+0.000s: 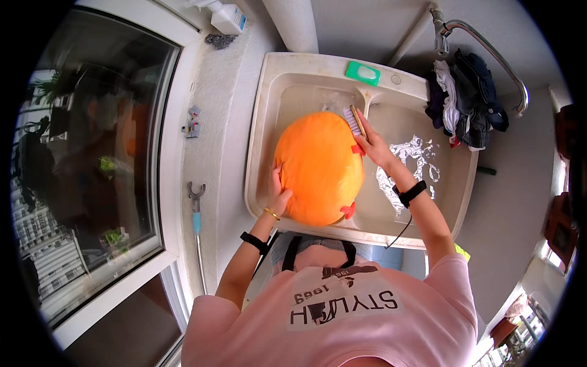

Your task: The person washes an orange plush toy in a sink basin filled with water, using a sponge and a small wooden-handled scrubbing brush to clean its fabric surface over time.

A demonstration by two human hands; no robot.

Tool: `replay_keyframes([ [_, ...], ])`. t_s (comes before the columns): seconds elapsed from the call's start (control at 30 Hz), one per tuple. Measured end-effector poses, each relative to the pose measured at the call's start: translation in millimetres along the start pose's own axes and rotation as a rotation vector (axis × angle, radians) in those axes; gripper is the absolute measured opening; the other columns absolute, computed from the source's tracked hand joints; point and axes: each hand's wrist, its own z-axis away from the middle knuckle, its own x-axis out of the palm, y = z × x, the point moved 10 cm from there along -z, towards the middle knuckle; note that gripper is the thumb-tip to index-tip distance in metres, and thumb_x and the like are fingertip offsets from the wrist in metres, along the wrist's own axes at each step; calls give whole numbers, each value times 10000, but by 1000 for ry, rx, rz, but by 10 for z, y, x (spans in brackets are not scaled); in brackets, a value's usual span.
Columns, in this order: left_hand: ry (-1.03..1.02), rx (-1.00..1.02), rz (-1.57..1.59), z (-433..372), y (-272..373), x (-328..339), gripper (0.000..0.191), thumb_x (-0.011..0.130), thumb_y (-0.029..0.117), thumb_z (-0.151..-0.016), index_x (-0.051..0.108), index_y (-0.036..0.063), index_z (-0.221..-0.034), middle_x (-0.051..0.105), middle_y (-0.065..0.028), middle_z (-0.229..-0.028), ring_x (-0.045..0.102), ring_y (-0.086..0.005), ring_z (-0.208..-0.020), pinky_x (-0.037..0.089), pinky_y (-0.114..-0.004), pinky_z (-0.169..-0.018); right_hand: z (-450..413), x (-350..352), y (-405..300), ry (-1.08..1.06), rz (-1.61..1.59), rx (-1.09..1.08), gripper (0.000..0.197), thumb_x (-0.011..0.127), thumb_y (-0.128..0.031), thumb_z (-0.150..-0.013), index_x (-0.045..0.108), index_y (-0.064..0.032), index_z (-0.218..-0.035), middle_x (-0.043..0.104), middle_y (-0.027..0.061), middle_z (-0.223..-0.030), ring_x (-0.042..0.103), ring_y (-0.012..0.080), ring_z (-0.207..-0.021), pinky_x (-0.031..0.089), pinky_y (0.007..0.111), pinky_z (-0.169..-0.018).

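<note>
A large round orange plush cushion (318,169) with small red parts on its right side rests over the left basin of a laundry sink (259,119). My left hand (279,189) grips the cushion's lower left side, fingers pressed into the fabric. In my right hand (373,142) is a scrubbing brush (353,122) with a wooden back and pale bristles. The brush is at the cushion's upper right edge, its bristles facing the cushion; whether they touch it is hard to tell.
Water with bright reflections lies in the right basin (451,183). A green soap dish (363,73) with white soap sits on the back rim. Clothes (472,98) hang beneath the curved metal faucet (500,39). On the left ledge are a spray bottle (228,18) and a pole (197,225).
</note>
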Motion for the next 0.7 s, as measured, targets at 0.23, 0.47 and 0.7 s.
replay_keyframes([
  [0.23, 46, 128, -846, -708, 1489, 749, 952, 706, 505, -694, 246, 84, -1413, 212, -164, -1480, 183, -402, -1354, 127, -591, -1069, 614, 148, -464, 194, 398, 46, 605, 480, -282, -940, 188, -177, -1459, 623, 257, -849, 604, 426, -672, 493, 468, -604],
  [0.47, 23, 119, -902, -658, 1176, 1021, 1008, 752, 469, -611, 275, 82, -1411, 383, -103, -1399, 330, -269, -1298, 225, -471, -1052, 778, 333, -551, 138, 728, 43, 597, 490, -218, -920, 219, -188, -1451, 591, 222, -861, 621, 376, -605, 508, 451, -526],
  [0.7, 80, 135, -800, -697, 1223, 949, 991, 753, 427, -622, 279, 38, -1401, 393, -128, -1393, 346, -269, -1288, 237, -413, -1057, 805, 388, -526, 163, 777, 151, 585, 474, -203, -918, 222, -204, -1446, 542, 257, -1052, 630, 385, -650, 518, 442, -526],
])
